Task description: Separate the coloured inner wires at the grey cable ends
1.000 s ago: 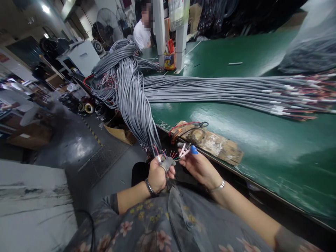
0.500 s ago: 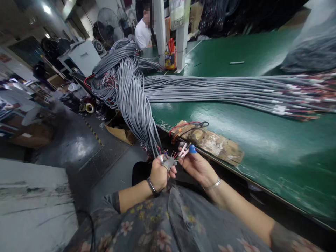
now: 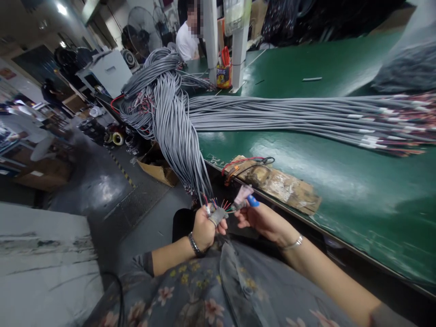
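Note:
My left hand [image 3: 206, 227] is closed around the end of a grey cable, with a worn grey wrap on the thumb or finger area. Thin coloured wires [image 3: 223, 205] fan out from its grip, red, blue and green among them. Just to the right, my right hand [image 3: 260, 220] is closed on a small pale-pink tool [image 3: 243, 194], blurred by motion, so its kind is unclear. A blue cover [image 3: 252, 200] sits on one of that hand's digits. A green wire stretches toward the right fingertips; whether they pinch it I cannot tell.
A thick bundle of grey cables [image 3: 177, 122] hangs over the table edge, and more cables [image 3: 272, 113] lie along the green table [image 3: 357, 181]. A worn wooden board [image 3: 289, 190] with red and black leads lies at the edge. A person [image 3: 187, 41] is behind the posts.
My right hand has moved slightly right, away from the left, and the pink tool has turned and blurred. My left hand keeps its grip on the cable. The view has shifted a little.

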A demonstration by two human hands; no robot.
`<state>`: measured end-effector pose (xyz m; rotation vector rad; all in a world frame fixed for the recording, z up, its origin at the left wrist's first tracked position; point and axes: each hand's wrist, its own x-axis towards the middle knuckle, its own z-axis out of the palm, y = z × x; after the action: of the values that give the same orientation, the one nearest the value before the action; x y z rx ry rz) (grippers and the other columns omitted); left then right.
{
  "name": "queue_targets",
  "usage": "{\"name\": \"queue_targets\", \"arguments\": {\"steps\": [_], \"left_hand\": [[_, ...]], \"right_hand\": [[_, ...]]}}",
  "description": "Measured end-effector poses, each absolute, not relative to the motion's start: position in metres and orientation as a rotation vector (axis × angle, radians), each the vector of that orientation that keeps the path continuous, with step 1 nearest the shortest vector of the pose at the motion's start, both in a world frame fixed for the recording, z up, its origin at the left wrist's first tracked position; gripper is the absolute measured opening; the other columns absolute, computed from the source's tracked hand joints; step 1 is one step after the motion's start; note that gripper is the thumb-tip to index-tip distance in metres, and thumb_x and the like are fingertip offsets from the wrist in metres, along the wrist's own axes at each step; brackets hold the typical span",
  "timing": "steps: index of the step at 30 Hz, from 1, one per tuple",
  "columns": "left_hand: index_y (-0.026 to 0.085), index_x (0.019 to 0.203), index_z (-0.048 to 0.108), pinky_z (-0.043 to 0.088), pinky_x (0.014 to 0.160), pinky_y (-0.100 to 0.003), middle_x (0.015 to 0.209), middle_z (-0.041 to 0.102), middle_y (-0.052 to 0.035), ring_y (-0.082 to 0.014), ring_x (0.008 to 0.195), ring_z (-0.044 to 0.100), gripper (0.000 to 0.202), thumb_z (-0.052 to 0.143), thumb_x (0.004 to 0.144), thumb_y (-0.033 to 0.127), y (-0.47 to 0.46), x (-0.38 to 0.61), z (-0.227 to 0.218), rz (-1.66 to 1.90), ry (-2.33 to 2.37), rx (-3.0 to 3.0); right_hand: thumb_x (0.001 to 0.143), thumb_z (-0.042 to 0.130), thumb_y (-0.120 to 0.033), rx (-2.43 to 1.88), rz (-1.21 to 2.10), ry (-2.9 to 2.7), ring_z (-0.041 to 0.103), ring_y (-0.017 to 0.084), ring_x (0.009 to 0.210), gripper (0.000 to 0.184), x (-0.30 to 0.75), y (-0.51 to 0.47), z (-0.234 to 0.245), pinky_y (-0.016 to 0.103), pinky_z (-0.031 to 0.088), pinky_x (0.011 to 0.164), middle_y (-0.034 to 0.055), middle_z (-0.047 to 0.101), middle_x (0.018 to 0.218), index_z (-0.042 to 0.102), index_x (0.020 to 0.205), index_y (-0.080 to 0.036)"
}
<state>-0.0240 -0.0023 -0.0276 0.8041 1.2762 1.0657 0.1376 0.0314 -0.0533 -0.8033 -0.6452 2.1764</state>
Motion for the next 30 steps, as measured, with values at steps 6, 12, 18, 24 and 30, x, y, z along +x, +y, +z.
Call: {"name": "queue_targets", "arguments": {"steps": [6, 12, 18, 24, 30], "left_hand": [[0.017, 0.059, 0.049, 0.027, 0.033, -0.018, 0.043, 0.056, 0.0013, -0.0071, 0.031, 0.046, 0.045, 0.070, 0.061, 0.057, -0.003, -0.026, -0.029, 1.010, 1.278, 0.879], [0.017, 0.060, 0.050, 0.029, 0.033, -0.018, 0.044, 0.056, 0.0016, -0.0073, 0.031, 0.047, 0.047, 0.069, 0.061, 0.060, -0.004, -0.028, -0.034, 0.979, 1.266, 0.914], [0.015, 0.063, 0.055, 0.033, 0.033, -0.018, 0.044, 0.057, 0.0009, -0.0081, 0.031, 0.047, 0.045, 0.073, 0.059, 0.057, -0.003, -0.029, -0.032, 0.749, 1.132, 0.984], [0.014, 0.061, 0.058, 0.034, 0.032, -0.018, 0.041, 0.056, 0.0007, -0.0077, 0.030, 0.045, 0.043, 0.074, 0.058, 0.054, -0.002, -0.028, -0.029, 0.709, 1.080, 0.930], [0.015, 0.056, 0.053, 0.031, 0.030, -0.018, 0.040, 0.055, 0.0002, -0.0080, 0.028, 0.045, 0.049, 0.074, 0.053, 0.059, -0.005, -0.025, -0.030, 0.842, 1.125, 0.840]], "right_hand": [[0.057, 0.081, -0.053, -0.915, 2.174, -0.812, 0.056, 0.010, 0.052, 0.041, 0.140, 0.032, -0.048, 0.023, 0.050, 0.050, 0.0010, 0.063, 0.060, 0.067, 0.065, -0.015], [0.052, 0.086, -0.039, -0.935, 2.120, -0.872, 0.049, 0.008, 0.048, 0.034, 0.134, 0.038, -0.041, 0.023, 0.043, 0.050, -0.0021, 0.059, 0.056, 0.066, 0.062, -0.015], [0.053, 0.083, -0.047, -0.959, 2.070, -0.918, 0.042, 0.007, 0.047, 0.039, 0.123, 0.032, -0.038, 0.023, 0.033, 0.050, -0.0036, 0.054, 0.050, 0.061, 0.056, -0.014], [0.052, 0.083, -0.046, -1.031, 2.000, -0.914, 0.041, 0.007, 0.049, 0.040, 0.123, 0.026, -0.042, 0.024, 0.030, 0.052, -0.0037, 0.054, 0.051, 0.059, 0.056, -0.015], [0.049, 0.085, -0.046, -1.047, 1.882, -0.721, 0.037, 0.008, 0.046, 0.040, 0.127, 0.029, -0.050, 0.024, 0.035, 0.051, -0.0062, 0.047, 0.045, 0.056, 0.053, -0.018]]}}
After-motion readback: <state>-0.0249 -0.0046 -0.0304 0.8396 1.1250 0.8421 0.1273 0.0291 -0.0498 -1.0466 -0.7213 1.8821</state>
